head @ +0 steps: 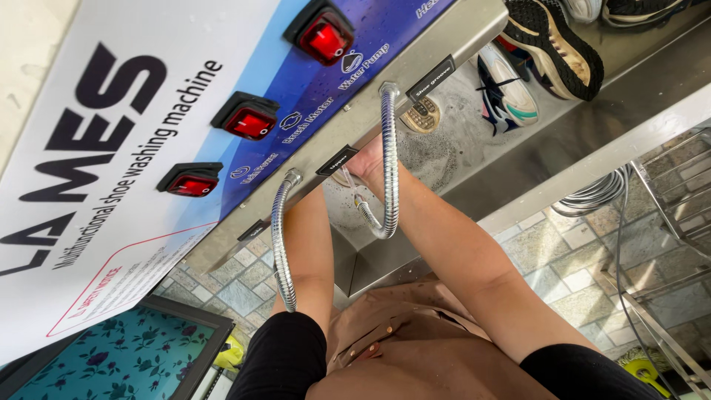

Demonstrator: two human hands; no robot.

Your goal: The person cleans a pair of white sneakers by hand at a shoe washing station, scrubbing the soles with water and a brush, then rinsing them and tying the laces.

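The flexible metal hose [388, 148] hangs from the underside of the machine's front panel [311, 111], over the wet sink [459, 141]. It looks springy and slick; best gripped mid-loop. The right hand [364, 164] reaches under the panel behind it; the left hand is hidden; finger state cannot be told.

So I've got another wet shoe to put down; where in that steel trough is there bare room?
Bare steel runs along the trough's front ledge, right of the sneakers. A soapy patch lies between the round drain and the shoes. It is crowded by the hoses, where both arms reach under the panel.
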